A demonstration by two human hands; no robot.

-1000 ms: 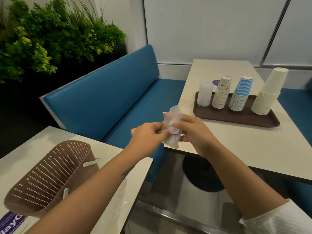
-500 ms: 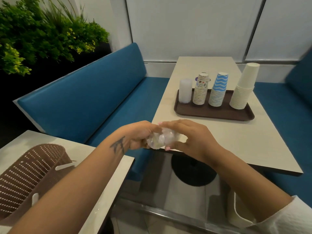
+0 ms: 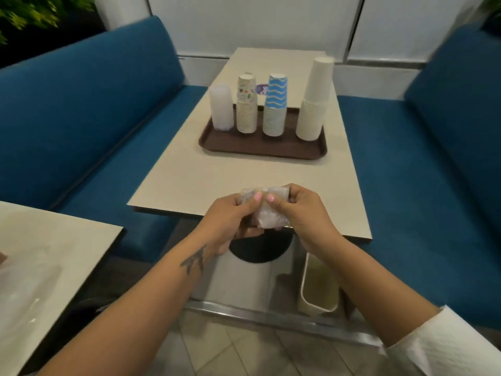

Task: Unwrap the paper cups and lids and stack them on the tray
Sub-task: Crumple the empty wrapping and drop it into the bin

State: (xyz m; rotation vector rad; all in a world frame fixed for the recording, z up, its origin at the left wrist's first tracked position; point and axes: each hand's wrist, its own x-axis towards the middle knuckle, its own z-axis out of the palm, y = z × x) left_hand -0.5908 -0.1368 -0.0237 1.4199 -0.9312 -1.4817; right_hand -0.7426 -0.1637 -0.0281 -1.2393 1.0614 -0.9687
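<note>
Both hands, the left hand point(image 3: 230, 215) and the right hand point(image 3: 303, 210), grip a crumpled clear plastic wrapper point(image 3: 267, 210) between them at the near edge of the beige counter point(image 3: 244, 169). Four upside-down cup stacks stand on the brown plastic tray point(image 3: 260, 147) farther back.

Tray on the worktop's far half, benches either side.
On the brown plastic tray point(image 3: 260, 150) stand, left to right: translucent lid stack point(image 3: 221, 108), patterned paper cup stack point(image 3: 246, 104), blue wavy-striped cup stack point(image 3: 275, 105), white cup stack point(image 3: 314, 99).

Two bare forearms, dark bird-like tattoo point(image 3: 195, 260) on the left one near the wrist, white crinkled sleeve point(image 3: 444, 346) on the right arm, pink nail polish on both thumbs point(image 3: 257, 197)
</note>
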